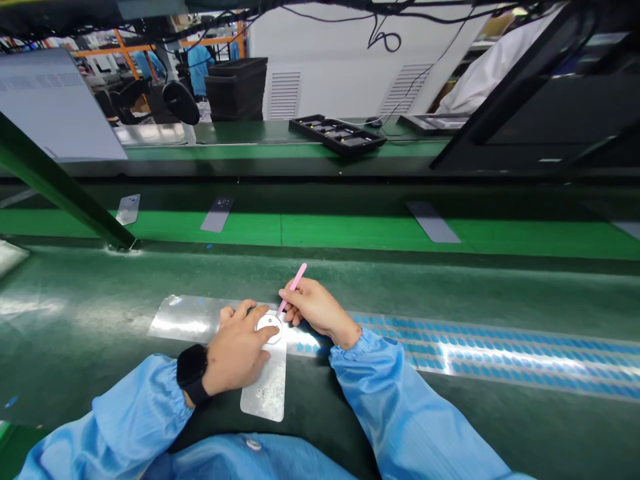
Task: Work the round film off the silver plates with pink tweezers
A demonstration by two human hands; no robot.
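A silvery phone back cover with a round camera area lies on the green work table in front of me. My left hand rests over its upper left part, holding it down, with the thumb on the round area. Between the thumb and fingers of my right hand is a pair of pink tweezers. The tweezers slant down and their tip is at the upper right edge of the round area. Beneath both hands runs a clear film strip, bearing rows of small blue stickers on the right.
Beyond the table edge, a green conveyor belt carries spaced covers, including a grey one. A green post slants at left. Farther back are a black tray, a dark monitor and hanging cables.
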